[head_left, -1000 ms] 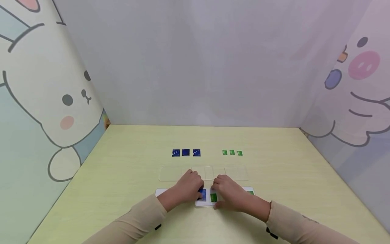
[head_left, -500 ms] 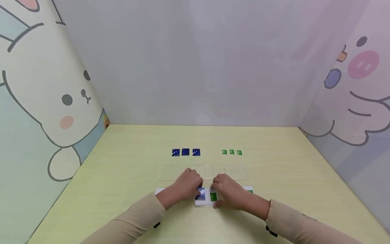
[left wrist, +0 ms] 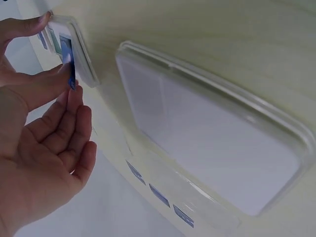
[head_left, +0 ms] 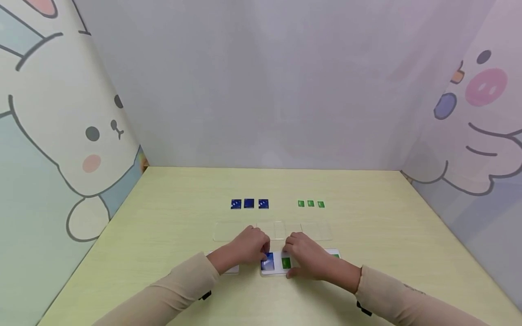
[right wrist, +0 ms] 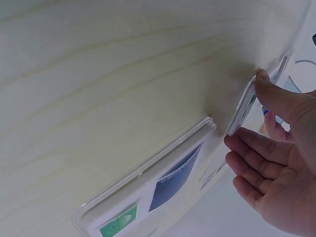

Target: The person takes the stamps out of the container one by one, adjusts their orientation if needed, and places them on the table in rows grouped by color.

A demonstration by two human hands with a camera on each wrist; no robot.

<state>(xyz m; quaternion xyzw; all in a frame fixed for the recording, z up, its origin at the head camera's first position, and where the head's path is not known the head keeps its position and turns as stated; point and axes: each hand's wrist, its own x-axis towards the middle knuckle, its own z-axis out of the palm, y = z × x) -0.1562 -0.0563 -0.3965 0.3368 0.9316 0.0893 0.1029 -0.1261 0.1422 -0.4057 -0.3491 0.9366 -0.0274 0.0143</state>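
Observation:
My left hand pinches a small blue card between thumb and fingers, tilted up over a shallow white case with a clear rim. In the head view the blue card shows at the case's left end, with a small green card beside it. My right hand grips the same case across its width, thumb on the near edge and fingers on the far one. The case's right part is hidden under that hand in the head view.
Left stands another white case, its face plain. A third, right, holds a green card and a dark blue-grey one. Clear lids lie behind. Three blue cards and three green cards lie further back.
My left hand has drawn slightly left, and the blue card has shifted left with it, showing more of its face. My right hand stays where it was on the case.

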